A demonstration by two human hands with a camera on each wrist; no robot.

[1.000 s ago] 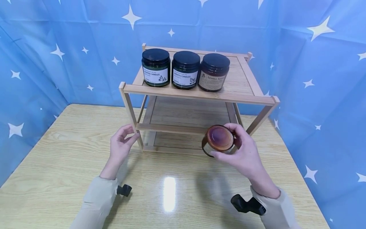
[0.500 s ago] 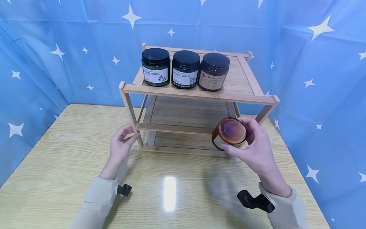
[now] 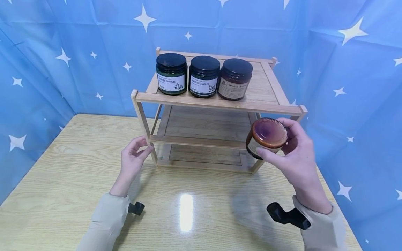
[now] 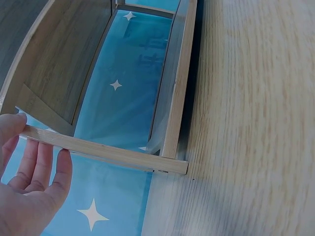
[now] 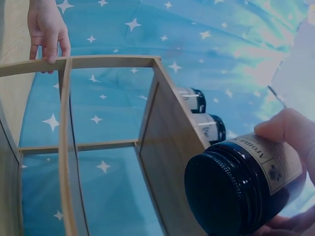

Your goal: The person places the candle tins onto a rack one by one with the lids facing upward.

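My right hand [image 3: 296,158] grips an amber candle jar [image 3: 269,133] in front of the shelf rack's right front post. The jar is upside down and tilted, its base facing up toward the head camera. In the right wrist view its black lid [image 5: 211,196] and the beige "Aroma" label [image 5: 275,160] show. On the left, my left hand [image 3: 133,157] holds the left front post [image 4: 98,148] of the wooden shelf rack [image 3: 220,101] between thumb and fingers. Two green jars [image 3: 171,75] labelled "Scented Candles" and another amber jar [image 3: 235,80] stand upright in a row on the top shelf.
The rack has a middle shelf [image 3: 207,120] and a bottom shelf [image 3: 204,155] and stands on a light wood table [image 3: 78,174]. Blue cloth [image 3: 94,35] with white stars hangs behind and along both sides.
My right hand has carried the amber candle jar to the right and upward, from before the middle shelf to the right post. My left hand stays on the rack.
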